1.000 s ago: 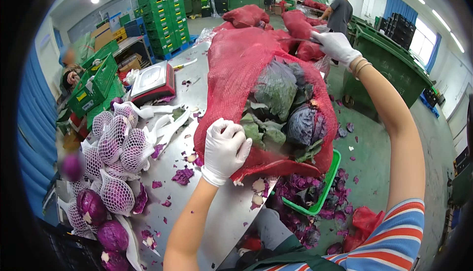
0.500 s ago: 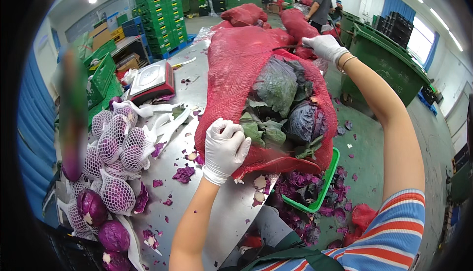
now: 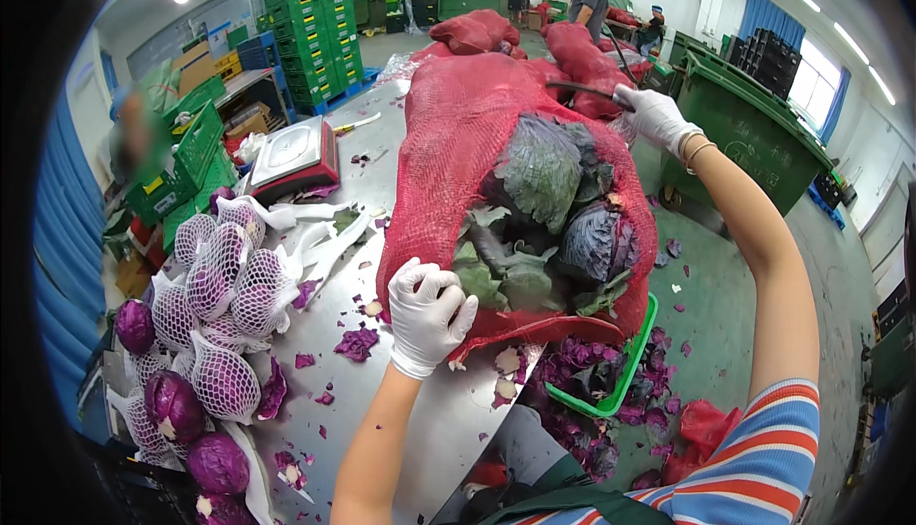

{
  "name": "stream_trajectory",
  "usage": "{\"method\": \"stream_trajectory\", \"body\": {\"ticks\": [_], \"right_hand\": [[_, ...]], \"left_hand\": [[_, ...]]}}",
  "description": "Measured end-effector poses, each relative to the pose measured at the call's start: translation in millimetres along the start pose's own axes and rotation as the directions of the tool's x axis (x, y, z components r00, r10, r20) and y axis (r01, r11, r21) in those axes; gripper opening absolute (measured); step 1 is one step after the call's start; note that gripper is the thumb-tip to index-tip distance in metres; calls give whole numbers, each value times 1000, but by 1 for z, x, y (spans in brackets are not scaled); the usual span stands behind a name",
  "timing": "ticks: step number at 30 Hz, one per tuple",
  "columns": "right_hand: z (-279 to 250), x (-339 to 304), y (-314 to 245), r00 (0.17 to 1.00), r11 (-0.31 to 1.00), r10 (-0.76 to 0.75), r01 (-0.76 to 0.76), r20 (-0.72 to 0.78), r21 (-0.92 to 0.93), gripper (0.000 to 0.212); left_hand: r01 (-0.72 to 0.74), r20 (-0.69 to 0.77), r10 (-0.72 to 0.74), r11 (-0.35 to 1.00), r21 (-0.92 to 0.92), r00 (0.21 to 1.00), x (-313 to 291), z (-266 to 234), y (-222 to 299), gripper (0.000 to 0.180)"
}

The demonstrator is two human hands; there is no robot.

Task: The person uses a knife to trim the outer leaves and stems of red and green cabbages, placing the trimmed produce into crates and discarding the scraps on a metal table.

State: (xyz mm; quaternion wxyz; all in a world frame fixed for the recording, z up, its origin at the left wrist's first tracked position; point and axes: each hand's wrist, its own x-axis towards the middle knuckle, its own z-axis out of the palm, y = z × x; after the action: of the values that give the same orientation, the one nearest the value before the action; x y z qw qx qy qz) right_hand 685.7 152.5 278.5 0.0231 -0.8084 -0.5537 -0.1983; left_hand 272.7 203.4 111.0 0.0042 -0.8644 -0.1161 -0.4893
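Note:
My left hand, in a white glove, is closed on the near left rim of a red mesh sack lying on the metal table. The sack's mouth gapes toward me, showing red cabbages with grey-green outer leaves inside. Above the sack's far right side, my gloved right hand is closed around the end of a long, dark, slightly curved thing that looks like a knife. It points left over the mesh.
Net-wrapped red cabbages and bare ones crowd the table's left, with a scale beyond. Leaf scraps litter the table. A green crate sits below right, near a large green bin. Other people stand farther off.
My right hand has moved right and slightly nearer, and the dark thing shows more. My left hand has lowered slightly, still gripping the sack. At left, a bare cabbage has come down among the others.

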Motion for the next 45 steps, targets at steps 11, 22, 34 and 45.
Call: {"method": "stream_trajectory", "body": {"ticks": [11, 22, 34, 45], "right_hand": [[43, 24, -28, 959, 939, -225, 261, 174, -224, 27], [4, -27, -106, 949, 349, -84, -257, 303, 901, 40], [6, 4, -303, 890, 249, -454, 153, -24, 956, 21], [34, 22, -324, 814, 634, -508, 133, 281, 762, 32]], "left_hand": [[5, 162, -8, 1000, 13, 987, -8, -15, 16, 15], [1, 258, -38, 990, 140, 965, -24, -37, 22, 10], [23, 214, -57, 987, 158, 975, -35, -40, 13, 14], [404, 61, -407, 913, 58, 911, -124, -6, 1, 17]]}}
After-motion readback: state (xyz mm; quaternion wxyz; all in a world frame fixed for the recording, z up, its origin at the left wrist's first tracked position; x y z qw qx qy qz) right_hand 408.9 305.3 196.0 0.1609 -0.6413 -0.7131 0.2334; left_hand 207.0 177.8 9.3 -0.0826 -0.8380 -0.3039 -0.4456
